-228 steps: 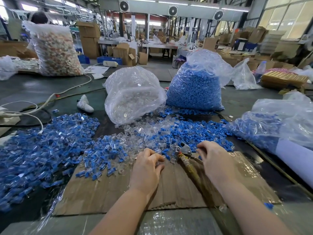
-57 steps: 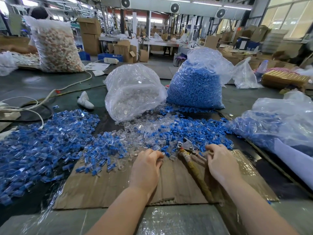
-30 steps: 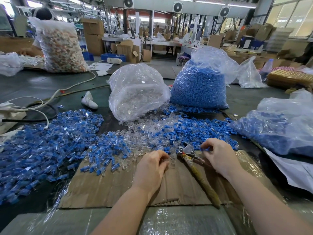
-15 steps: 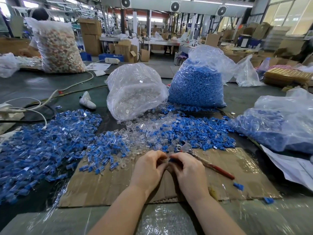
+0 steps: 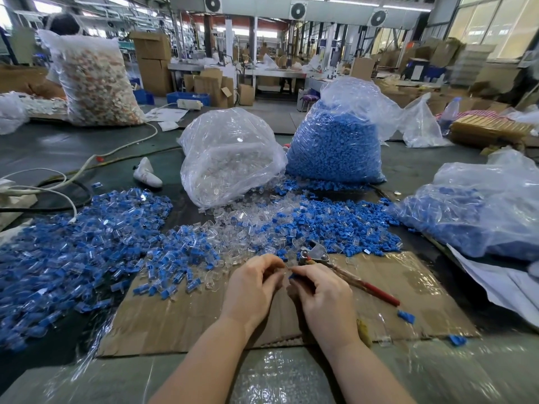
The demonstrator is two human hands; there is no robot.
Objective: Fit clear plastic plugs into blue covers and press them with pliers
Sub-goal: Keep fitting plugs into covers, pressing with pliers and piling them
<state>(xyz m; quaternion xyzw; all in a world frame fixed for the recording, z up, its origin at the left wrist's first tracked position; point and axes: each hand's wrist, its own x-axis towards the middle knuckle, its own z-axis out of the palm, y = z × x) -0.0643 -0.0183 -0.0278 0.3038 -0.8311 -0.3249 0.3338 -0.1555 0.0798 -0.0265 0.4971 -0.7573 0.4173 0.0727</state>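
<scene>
Having left the pile's edge, the right hand (image 5: 323,295) brings a blue cover (image 5: 292,276) to the left hand (image 5: 252,287), both fingers pinching parts, pliers (image 5: 316,255) tucked under the right, likely fitting.

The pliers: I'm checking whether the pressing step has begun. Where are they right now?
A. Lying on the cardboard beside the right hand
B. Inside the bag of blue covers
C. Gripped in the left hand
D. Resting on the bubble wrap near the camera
A: the pliers lie on the cardboard, while both hands meet over a small blue cover.
</scene>
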